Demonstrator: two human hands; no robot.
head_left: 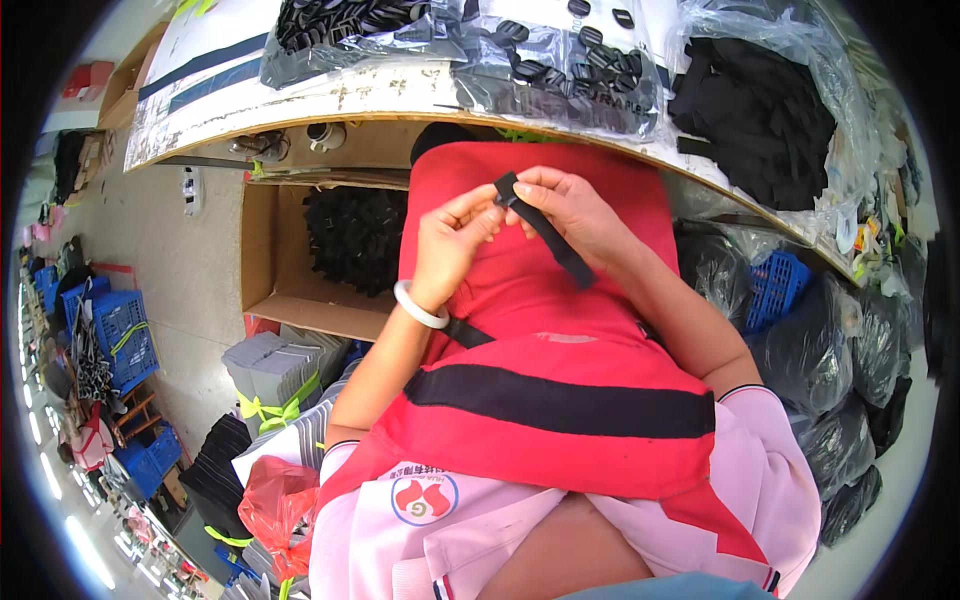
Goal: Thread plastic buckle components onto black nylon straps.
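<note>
Above my lap, in front of a red apron point(540, 320), both hands hold a short black webbing strap point(560, 250). My left hand point(448, 245), with a white bangle on its wrist, pinches near the strap's upper end. Thumb and fingers of my right hand point(578, 212) are closed on the same part from the other side. The strap's lower end hangs free, slanting down to the right. Something small and dark sits at the pinched spot, perhaps a buckle, largely hidden by the fingertips.
On the table point(400, 95) ahead lie plastic bags of black buckles point(350, 25) and a heap of black strap pieces point(750, 115). Beneath stands a cardboard box point(262, 250) of black pieces. Dark bags point(810, 350) and a blue basket point(775, 288) are at right; grey stacks point(275, 365) at left.
</note>
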